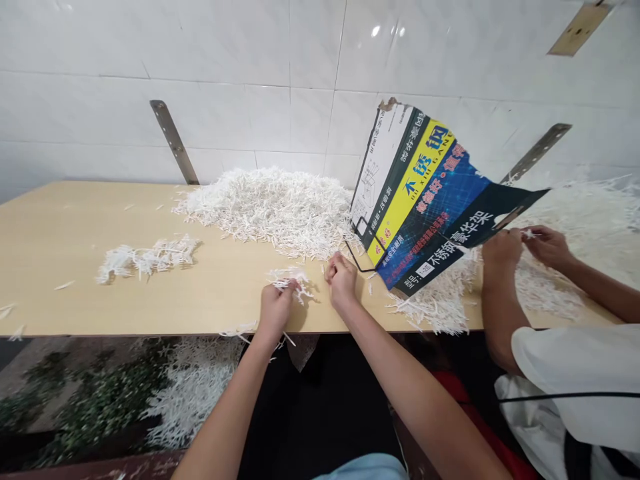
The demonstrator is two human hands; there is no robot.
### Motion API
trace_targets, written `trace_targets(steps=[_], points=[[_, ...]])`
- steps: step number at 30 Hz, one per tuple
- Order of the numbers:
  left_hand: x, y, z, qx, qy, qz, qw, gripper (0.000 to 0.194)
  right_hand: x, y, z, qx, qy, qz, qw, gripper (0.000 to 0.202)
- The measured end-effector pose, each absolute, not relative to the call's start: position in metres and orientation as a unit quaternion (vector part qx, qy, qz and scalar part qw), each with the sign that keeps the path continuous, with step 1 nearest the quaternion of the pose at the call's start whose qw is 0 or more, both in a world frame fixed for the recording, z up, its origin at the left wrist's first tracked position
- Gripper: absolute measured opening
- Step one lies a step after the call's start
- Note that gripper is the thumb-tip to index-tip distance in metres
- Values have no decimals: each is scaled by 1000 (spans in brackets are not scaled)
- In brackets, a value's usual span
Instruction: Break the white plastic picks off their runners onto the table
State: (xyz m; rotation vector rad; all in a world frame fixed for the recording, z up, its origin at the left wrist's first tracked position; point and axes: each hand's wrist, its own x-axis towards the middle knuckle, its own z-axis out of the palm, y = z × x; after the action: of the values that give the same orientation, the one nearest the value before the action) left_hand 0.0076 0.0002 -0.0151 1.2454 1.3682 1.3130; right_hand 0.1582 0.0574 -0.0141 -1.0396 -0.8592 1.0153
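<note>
My left hand (275, 310) is closed in a pinch around a small bunch of white branched plastic-looking sprigs (299, 288), just above the front part of the board. My right hand (343, 280) is closed too, fingertips pressed together near the front of the big white pile; what it pinches, if anything, is too small to make out. That pile of loose white strips (270, 207) lies against the wall side. To the left sits a smaller heap of white sprigs (147, 259).
A printed cardboard sheet (420, 200) stands tilted on the wooden board (60, 267), dividing the piles. Beyond it, a co-worker's hands (520, 250) work beside another white pile (600, 233). Below the board's front edge are white sprigs (195, 387) and green foliage (100, 400).
</note>
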Motion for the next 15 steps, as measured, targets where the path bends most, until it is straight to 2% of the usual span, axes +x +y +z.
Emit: trace_targets(steps=[3, 5, 8, 10, 13, 15], points=[[2, -4, -19, 463, 541, 528, 463, 43, 158, 59, -13, -471, -440, 396, 654, 41], [1, -5, -17, 498, 547, 518, 429, 41, 157, 54, -10, -476, -538, 324, 615, 31], [4, -4, -11, 553, 571, 497, 349, 40, 157, 40, -2, -470, -591, 235, 612, 36], [6, -3, -9, 572, 577, 486, 323, 40, 157, 32, 2, -439, -633, 245, 588, 36], [8, -4, -10, 582, 576, 486, 305, 39, 155, 26, 3, -412, -711, 267, 504, 27], [7, -4, -11, 571, 569, 501, 315, 38, 154, 27, 0, -432, -702, 273, 497, 20]])
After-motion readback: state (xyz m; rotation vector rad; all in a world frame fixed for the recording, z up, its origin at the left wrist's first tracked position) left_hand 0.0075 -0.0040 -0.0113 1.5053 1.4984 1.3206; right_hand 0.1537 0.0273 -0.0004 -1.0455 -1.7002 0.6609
